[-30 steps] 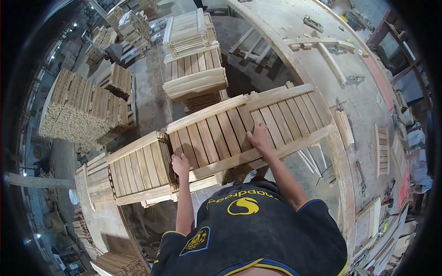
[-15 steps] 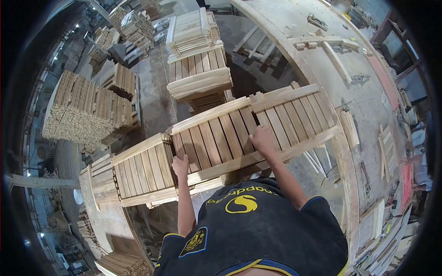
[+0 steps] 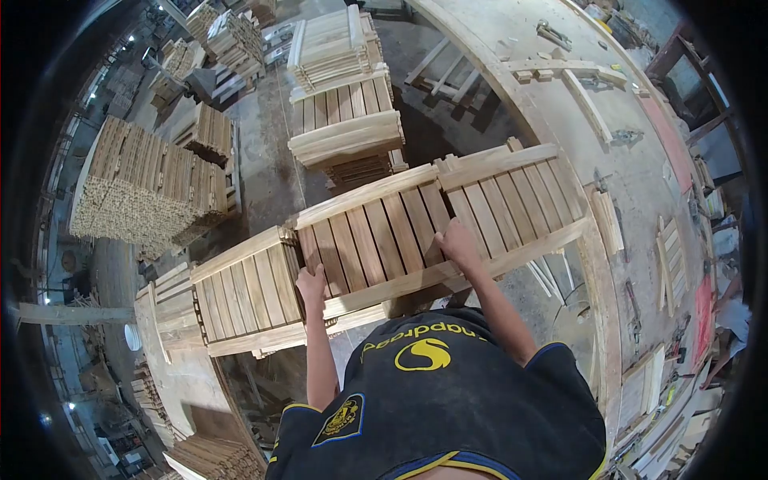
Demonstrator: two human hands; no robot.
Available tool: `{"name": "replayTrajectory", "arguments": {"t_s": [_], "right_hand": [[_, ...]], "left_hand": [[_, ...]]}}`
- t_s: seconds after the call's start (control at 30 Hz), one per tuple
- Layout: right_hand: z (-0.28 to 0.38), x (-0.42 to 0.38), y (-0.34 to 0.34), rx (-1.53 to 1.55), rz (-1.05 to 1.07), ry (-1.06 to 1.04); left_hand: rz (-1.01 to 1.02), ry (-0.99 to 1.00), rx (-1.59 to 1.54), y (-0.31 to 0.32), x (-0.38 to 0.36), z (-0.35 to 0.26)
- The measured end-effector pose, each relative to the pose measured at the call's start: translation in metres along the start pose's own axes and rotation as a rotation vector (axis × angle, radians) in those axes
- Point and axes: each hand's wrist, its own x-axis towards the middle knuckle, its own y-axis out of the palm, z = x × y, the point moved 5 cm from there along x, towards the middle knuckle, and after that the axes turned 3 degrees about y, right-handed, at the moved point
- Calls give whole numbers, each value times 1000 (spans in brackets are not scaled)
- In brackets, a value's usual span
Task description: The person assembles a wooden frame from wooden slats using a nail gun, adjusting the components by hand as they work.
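In front of me lies a slatted wooden panel [image 3: 370,246], its narrow boards set between two long side rails. My left hand [image 3: 311,286] is closed around its left end, near the front rail. At the right end my right hand [image 3: 459,243] is curled in a fist over the edge, and its fingertips are hidden. A second slatted panel [image 3: 512,204] adjoins on the right, close to my right knuckles. To the left is a stack of similar slatted panels [image 3: 252,292], just beyond my left hand.
Farther off, more slatted panels [image 3: 344,112] are stacked on the floor. A large pile of wooden strips [image 3: 152,180] stands at the left. The curved workbench [image 3: 552,116] on the right carries clamps [image 3: 554,35] and loose wood pieces. Another person [image 3: 732,316] is partly visible at the right edge.
My left hand has shifted slightly, with its fingers more visible over the panel's end. My right hand stays nearly in place. The person at the right edge has moved.
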Motion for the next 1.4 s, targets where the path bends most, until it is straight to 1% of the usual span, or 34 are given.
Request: {"name": "replayTrajectory", "arguments": {"t_s": [0.07, 0.17, 0.23, 0.27, 0.3, 0.33, 0.37, 0.4, 0.43, 0.5, 0.6, 0.73, 0.77, 0.8, 0.83, 0.87, 0.93, 1.0, 1.03, 1.1, 1.13, 1.2, 1.23, 1.27, 1.33, 1.37, 1.4], "right_hand": [[-1, 2, 2, -36, -7, -61], [3, -5, -5, -20, -38, -31], [-2, -4, -3, -36, -38, -37], [-2, -3, 1, -50, -36, -46], [-1, -3, 0, -50, -47, -49], [0, -4, -2, -49, -55, -59], [-1, -2, 0, -15, -55, -75], [-3, -1, 2, 18, -54, -81], [0, -2, 4, 14, -28, -119], [-1, 0, -1, -64, -69, -134], [-1, 3, 1, -117, -76, -144], [-6, 6, 3, -150, -52, -92], [-5, 6, 3, -124, -51, -128], [-4, 7, 3, -98, -53, -164], [-9, 10, 4, -110, -70, -142], [-10, 13, 8, -87, -53, -150], [-10, 16, 12, -68, -51, -140], [-10, 15, 11, -74, -24, -169], [-13, 16, 0, -82, -47, -137], [-17, 21, -27, 13, 76, -106], [-26, 23, -44, 15, 54, -81], [-54, 23, -93, 121, -322, 3], [-83, 26, -102, 100, -452, 20], [-115, 28, -110, 79, -581, 38], [-159, 8, -129, -186, -687, 232], [-177, -7, -130, -261, -813, 416], [-191, -21, -128, -337, -933, 601]], "left_hand": [[27, -14, 7, 6, 5, 7], [-24, 5, 20, 16, 10, 25], [-19, 58, -47, 8, 6, 10], [-75, 101, 19, 18, 11, 23], [-35, 42, 12, 12, 6, 15], [-21, -9, -19, 20, 9, 26], [-1, -24, -73, 23, 11, 31], [8, -34, -13, 9, 4, 11], [-3, -54, -20, 14, 6, 19], [-11, -44, 10, 16, 7, 20], [-12, -63, 3, 12, 5, 18], [-6, -51, 25, 12, 4, 16], [14, -40, 24, 12, 5, 16], [42, -73, -13, 7, 2, 10], [24, -60, -4, 8, 2, 11], [-6, -38, -10, 8, 2, 12], [1, -38, 2, 10, 3, 14], [46, -17, 39, 9, 4, 11], [66, -21, 89, 14, 8, 18], [101, -46, 153, 16, 10, 15], [116, -72, 172, 11, 6, 9], [63, -103, 178, 14, 1, 7], [103, -160, 178, 11, -5, -3], [107, -144, 185, 18, -9, -5], [-182, -18, 308, 19, -17, -13], [-310, 33, 391, 17, -27, -29], [-314, 41, 390, 17, -35, -43]]}}
